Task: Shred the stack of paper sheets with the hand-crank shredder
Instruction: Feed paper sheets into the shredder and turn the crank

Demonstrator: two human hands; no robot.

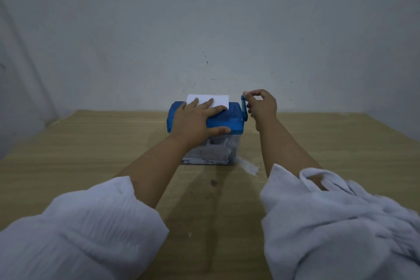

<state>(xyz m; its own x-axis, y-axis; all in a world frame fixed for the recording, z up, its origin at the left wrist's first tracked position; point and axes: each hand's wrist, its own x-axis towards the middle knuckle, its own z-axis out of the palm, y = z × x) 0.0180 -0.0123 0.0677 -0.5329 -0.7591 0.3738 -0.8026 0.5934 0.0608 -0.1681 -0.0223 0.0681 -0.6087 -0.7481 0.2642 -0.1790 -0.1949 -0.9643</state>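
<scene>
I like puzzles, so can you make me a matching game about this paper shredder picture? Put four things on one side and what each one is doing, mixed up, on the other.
Things:
1. left hand
2. right hand
3. paper sheet
4. clear bin

What it is doing:
A. holds shreds
B. pinches the crank handle
C. rests flat on the blue lid
D. stands up out of the lid

Pairs: 1-C, 2-B, 3-D, 4-A

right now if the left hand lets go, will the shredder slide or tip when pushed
Probably light: the shredder looks plastic, its clear bin holding paper strips. It would likely slide on the smooth table. The crank sits high on one side, so a push there may tip it.
</scene>
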